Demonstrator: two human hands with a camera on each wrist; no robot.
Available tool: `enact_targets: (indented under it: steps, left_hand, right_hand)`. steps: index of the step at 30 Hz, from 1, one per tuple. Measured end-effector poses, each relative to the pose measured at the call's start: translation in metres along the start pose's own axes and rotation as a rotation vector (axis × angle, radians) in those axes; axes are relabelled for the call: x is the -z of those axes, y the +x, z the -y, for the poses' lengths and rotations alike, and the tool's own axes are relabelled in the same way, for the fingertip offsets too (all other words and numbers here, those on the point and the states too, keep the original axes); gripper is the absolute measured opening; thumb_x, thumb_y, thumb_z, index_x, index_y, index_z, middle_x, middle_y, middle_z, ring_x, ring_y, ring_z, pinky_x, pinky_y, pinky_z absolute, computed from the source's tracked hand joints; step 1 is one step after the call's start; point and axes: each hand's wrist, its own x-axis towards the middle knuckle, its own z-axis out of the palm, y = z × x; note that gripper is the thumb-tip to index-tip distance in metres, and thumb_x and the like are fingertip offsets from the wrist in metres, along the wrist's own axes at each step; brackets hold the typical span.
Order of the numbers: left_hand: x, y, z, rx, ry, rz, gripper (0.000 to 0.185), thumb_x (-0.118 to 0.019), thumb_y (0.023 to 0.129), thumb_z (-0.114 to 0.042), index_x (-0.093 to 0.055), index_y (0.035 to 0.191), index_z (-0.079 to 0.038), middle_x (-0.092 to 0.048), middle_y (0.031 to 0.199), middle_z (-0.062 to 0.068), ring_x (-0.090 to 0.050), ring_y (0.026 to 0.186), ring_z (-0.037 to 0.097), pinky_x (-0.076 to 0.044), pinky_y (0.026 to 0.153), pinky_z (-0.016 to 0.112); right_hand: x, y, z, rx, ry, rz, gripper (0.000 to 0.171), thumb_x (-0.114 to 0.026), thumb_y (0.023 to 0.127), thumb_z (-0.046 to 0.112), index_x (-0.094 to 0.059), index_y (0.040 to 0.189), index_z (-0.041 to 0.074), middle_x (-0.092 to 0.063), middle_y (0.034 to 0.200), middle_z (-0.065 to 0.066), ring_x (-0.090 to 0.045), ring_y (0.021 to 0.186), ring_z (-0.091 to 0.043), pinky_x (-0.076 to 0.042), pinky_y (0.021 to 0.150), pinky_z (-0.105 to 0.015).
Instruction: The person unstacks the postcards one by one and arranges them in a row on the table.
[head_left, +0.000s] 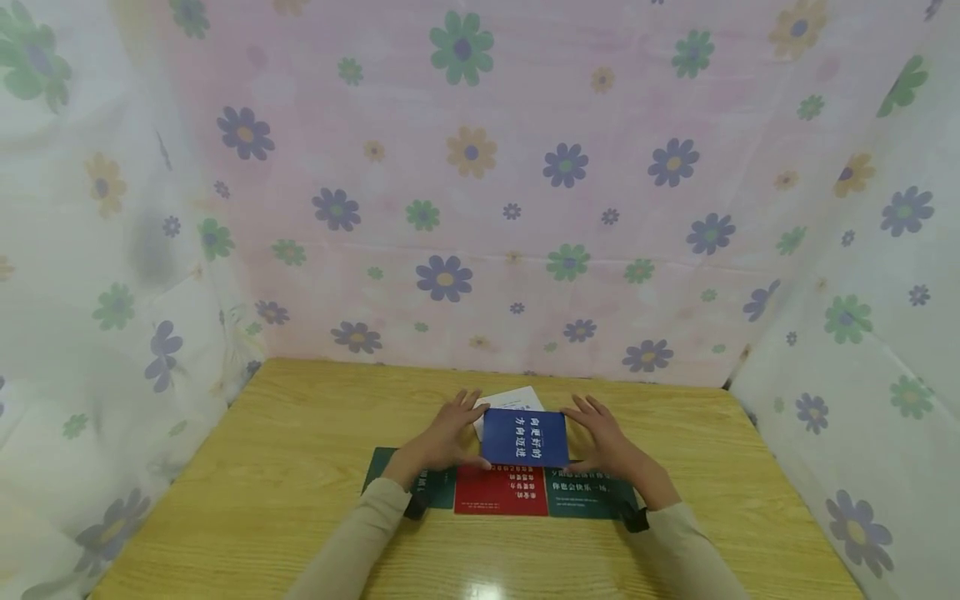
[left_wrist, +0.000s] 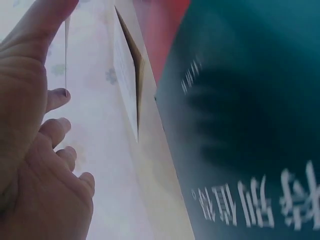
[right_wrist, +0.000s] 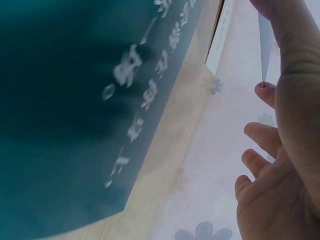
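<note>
Over the middle of the wooden table (head_left: pixel 300 433) a blue card (head_left: pixel 524 437) with white print is held up by both hands. My left hand (head_left: pixel 447 435) pinches its left edge and my right hand (head_left: pixel 602 435) pinches its right edge. In the left wrist view the thumb (left_wrist: pixel 45 20) and fingertips clamp the card's thin edge (left_wrist: pixel 66 50); the right wrist view shows the same grip on the other edge (right_wrist: pixel 264 45). Beneath the hands a row of flat cards lies on the table: a green card (head_left: pixel 393 483), a red card (head_left: pixel 500 490) and another green card (head_left: pixel 588 493).
A white card (head_left: pixel 517 398) lies on the table just behind the blue one. Flowered cloth (head_left: pixel 465 208) hangs close around the table at the back and on both sides. Bare wood shows to the left, right and front of the cards.
</note>
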Motion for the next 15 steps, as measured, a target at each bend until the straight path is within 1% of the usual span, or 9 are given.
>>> enact_targets:
  steps: [5,8,15]
  left_hand:
    - [-0.005,0.000,-0.011,0.001,0.031,0.012,0.100,-0.087,0.079,-0.043,-0.038,0.155,0.002,-0.020,0.166,0.027,-0.009,0.154,0.049,-0.015,0.120,0.071]
    - [-0.009,0.001,-0.018,0.004,0.044,0.018,0.100,-0.087,0.079,-0.043,-0.039,0.154,0.002,-0.020,0.166,0.026,-0.010,0.154,0.049,-0.016,0.120,0.070]
    - [-0.019,0.000,-0.036,0.025,0.052,0.037,0.100,-0.085,0.080,-0.047,-0.039,0.155,-0.001,-0.019,0.168,0.021,-0.008,0.156,0.043,-0.014,0.123,0.065]
  right_hand:
    - [0.001,-0.012,-0.004,-0.013,0.014,0.016,0.100,-0.097,0.066,0.034,-0.051,0.146,-0.001,-0.032,0.159,-0.031,-0.019,0.148,-0.056,-0.023,0.110,-0.079]
    - [0.002,-0.018,-0.007,-0.014,0.008,0.016,0.101,-0.098,0.064,0.035,-0.051,0.146,-0.001,-0.032,0.159,-0.031,-0.019,0.147,-0.056,-0.024,0.110,-0.079]
    - [0.009,-0.036,-0.010,-0.028,0.009,0.016,0.103,-0.099,0.061,0.034,-0.052,0.145,-0.001,-0.032,0.159,-0.031,-0.019,0.146,-0.056,-0.024,0.109,-0.080]
